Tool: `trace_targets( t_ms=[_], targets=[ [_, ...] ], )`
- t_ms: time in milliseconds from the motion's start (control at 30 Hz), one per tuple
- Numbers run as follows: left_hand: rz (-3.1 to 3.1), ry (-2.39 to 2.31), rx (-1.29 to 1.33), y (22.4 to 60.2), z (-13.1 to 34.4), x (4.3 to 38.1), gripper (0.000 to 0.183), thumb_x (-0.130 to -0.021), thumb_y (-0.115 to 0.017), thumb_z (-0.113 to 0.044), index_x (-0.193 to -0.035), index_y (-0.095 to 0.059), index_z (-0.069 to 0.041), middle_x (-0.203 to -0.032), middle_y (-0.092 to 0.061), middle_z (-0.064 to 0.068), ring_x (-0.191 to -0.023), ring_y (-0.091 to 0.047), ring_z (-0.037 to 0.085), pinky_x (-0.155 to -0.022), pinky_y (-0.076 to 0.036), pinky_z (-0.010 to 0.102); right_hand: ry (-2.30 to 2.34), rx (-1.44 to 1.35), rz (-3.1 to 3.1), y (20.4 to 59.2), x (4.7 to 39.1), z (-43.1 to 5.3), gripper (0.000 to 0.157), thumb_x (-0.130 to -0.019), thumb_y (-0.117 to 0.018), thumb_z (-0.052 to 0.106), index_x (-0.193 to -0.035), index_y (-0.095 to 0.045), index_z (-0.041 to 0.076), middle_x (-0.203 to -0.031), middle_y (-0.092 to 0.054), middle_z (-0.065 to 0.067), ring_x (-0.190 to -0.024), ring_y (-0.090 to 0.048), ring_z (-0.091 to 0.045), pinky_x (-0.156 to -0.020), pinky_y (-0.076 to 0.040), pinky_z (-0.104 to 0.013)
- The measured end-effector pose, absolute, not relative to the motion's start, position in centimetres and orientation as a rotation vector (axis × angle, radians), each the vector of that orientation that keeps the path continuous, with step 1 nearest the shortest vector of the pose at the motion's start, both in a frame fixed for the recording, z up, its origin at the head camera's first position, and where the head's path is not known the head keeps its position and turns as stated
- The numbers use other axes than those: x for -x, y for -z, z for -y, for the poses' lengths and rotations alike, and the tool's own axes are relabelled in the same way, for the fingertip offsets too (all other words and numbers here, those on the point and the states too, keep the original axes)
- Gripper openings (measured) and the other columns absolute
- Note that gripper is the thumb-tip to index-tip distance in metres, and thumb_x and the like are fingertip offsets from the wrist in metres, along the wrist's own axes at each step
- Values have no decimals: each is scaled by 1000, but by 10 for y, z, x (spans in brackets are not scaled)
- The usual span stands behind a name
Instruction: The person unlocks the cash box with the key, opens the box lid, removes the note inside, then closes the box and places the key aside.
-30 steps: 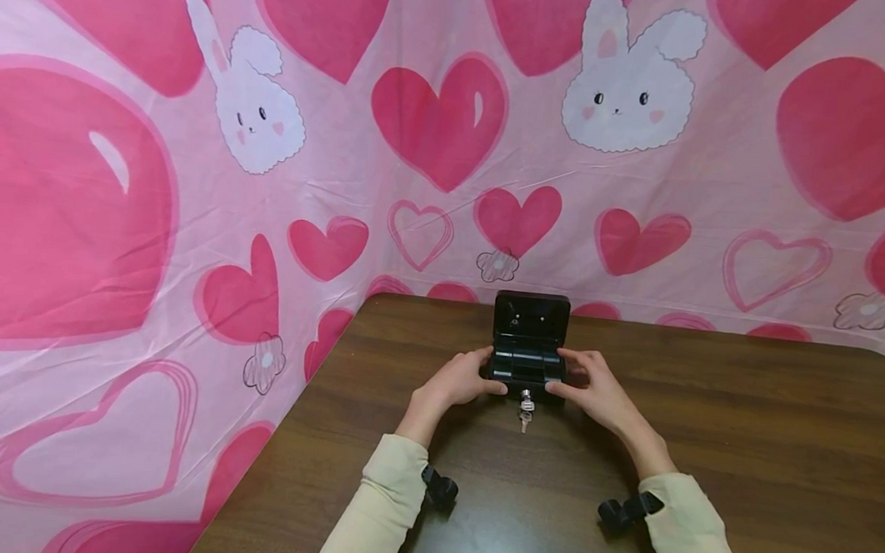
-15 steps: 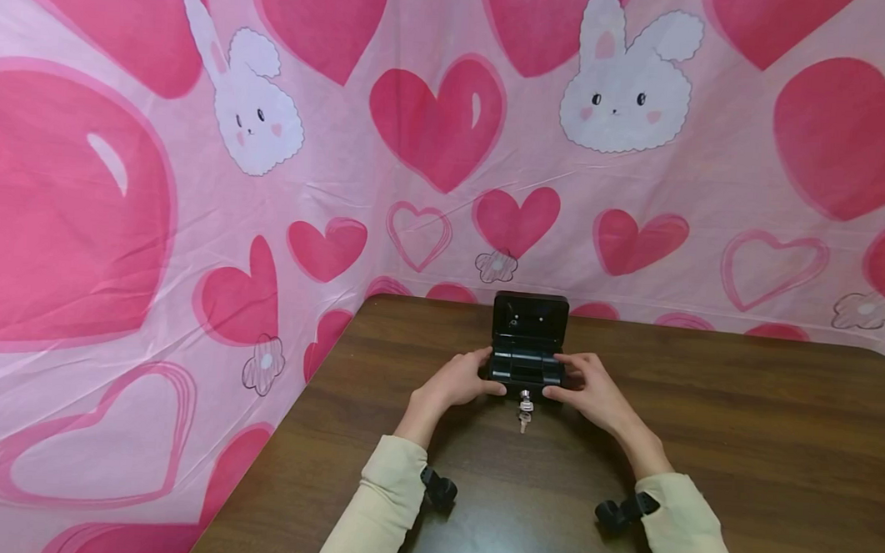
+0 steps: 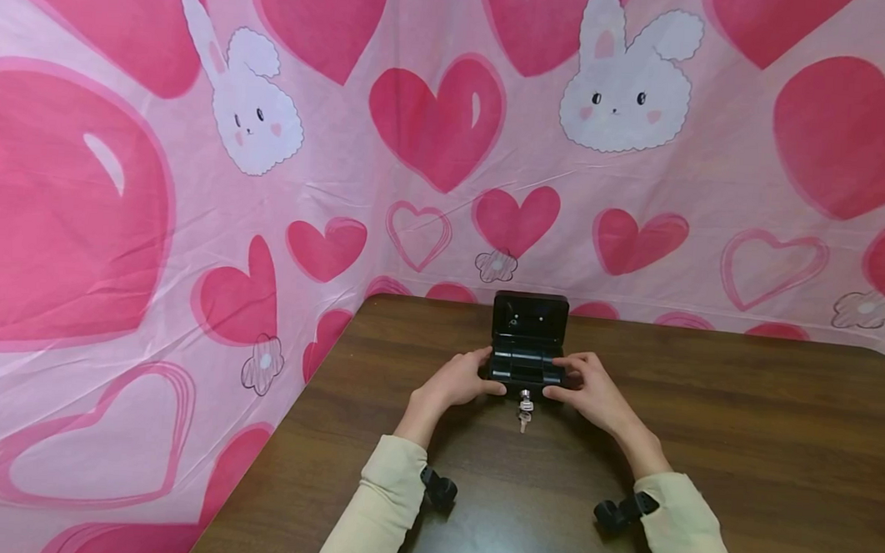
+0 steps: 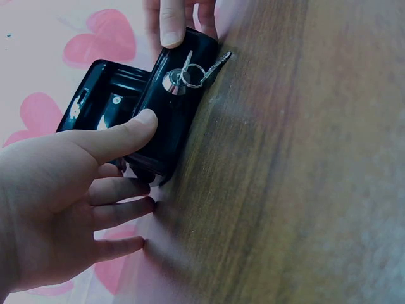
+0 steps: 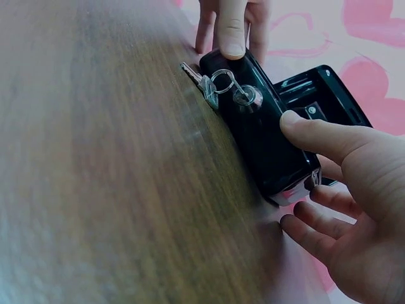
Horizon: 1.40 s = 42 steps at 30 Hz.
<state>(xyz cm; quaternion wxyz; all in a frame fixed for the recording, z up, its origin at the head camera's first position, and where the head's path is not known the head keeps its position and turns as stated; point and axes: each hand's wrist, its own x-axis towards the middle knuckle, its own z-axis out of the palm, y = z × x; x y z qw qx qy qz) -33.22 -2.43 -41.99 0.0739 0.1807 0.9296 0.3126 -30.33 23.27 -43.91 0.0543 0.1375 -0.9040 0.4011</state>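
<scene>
A small black cash box (image 3: 525, 364) stands on the table with its lid (image 3: 531, 314) raised at the back. A key sits in the front lock (image 5: 247, 99), and a second key (image 5: 207, 92) hangs from the ring. My left hand (image 3: 455, 380) holds the left end of the box, its thumb on the front face and the fingers along the side. The right hand (image 3: 596, 391) grips the opposite end in the same way, its index finger at the top edge by the inner tray. Both wrist views show some lower fingertips near the tabletop.
The brown wood-grain table (image 3: 741, 459) reaches back to a pink cloth wall (image 3: 426, 25) printed with hearts and rabbits. Its left edge slants along the cloth. A black wrist camera (image 3: 440, 489) is strapped over each pale sleeve.
The right hand's index finger has shifted slightly inward along the box's top edge. The box, the raised lid, the keys and the left hand look nearly unmoved.
</scene>
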Motion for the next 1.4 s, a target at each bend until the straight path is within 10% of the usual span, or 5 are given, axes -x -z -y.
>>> trace_targets(
  t_ms=[1400],
  targets=[
    [-2814, -914, -552, 421, 23, 333, 82, -86, -75, -45, -151, -42, -7, -144, -57, 11, -133, -53, 24, -112, -42, 44, -1268, -401, 2688, 434, 303, -234, 54, -88, -77, 30, -128, -61, -2, -130, -47, -23, -112, -60, -40, -98, -50, -56]
  ],
)
